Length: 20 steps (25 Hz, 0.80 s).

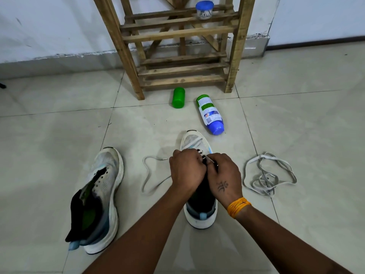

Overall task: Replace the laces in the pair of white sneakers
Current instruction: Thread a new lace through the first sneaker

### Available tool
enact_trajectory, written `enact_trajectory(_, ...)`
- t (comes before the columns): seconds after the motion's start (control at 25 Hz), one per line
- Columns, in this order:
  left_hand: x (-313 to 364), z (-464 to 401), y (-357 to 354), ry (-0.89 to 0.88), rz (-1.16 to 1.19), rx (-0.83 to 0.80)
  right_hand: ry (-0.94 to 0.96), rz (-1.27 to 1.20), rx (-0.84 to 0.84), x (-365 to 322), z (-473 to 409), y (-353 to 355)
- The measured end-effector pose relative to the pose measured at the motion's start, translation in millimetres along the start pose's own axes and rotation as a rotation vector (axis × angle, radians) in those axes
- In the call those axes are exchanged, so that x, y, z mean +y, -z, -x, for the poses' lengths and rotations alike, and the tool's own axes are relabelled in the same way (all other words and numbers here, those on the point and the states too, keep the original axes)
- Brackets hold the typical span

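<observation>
While the wooden rack stands against the wall, a blue-lidded jar sits on its upper slats, contents unclear; on the tiles before it lie a blue bottle and a green bottle, both capped. One sneaker lies unlaced at left; the other sneaker sits upright between the wrists, seemingly to steady the eyelets; the left hand and right hand curl over it, pinching the lace; a loose lace waits nearby.
</observation>
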<state>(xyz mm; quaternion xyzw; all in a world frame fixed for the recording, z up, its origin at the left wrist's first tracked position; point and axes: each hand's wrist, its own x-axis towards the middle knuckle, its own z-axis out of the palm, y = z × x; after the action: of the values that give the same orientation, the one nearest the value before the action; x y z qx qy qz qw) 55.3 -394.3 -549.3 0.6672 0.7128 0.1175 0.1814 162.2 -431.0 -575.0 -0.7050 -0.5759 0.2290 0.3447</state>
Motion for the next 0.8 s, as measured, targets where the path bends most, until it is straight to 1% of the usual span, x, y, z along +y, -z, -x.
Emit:
enact_trajectory(0.16, -3, 1, -3, 0.050, 0.211, 0.002, 0.030, -0.035, -0.011, 4, 0, 0)
enact_trajectory(0.32, -8, 2, -8, 0.053, 0.308, 0.018, 0.048, -0.061, -0.033, 5, -1, 1)
enact_trajectory(0.4, -5, 4, -5, 0.086, 0.318, 0.008, 0.058, -0.069, -0.038, 6, -1, 1)
enact_trajectory(0.52, -1, 4, 1, 0.115, 0.273, -0.024, 0.081, -0.055, -0.039, 5, 2, 1)
enact_trajectory(0.6, -1, 3, 3, 0.085, 0.236, -0.019, 0.097, -0.041, -0.045, 5, 4, 3)
enact_trajectory(0.72, -5, 4, 2, -0.022, 0.174, 0.025, 0.113, -0.055, -0.109, 6, 6, 6)
enact_trajectory(0.8, -9, 5, -1, -0.024, 0.209, 0.081, 0.121, -0.063, -0.135, 8, 5, 7)
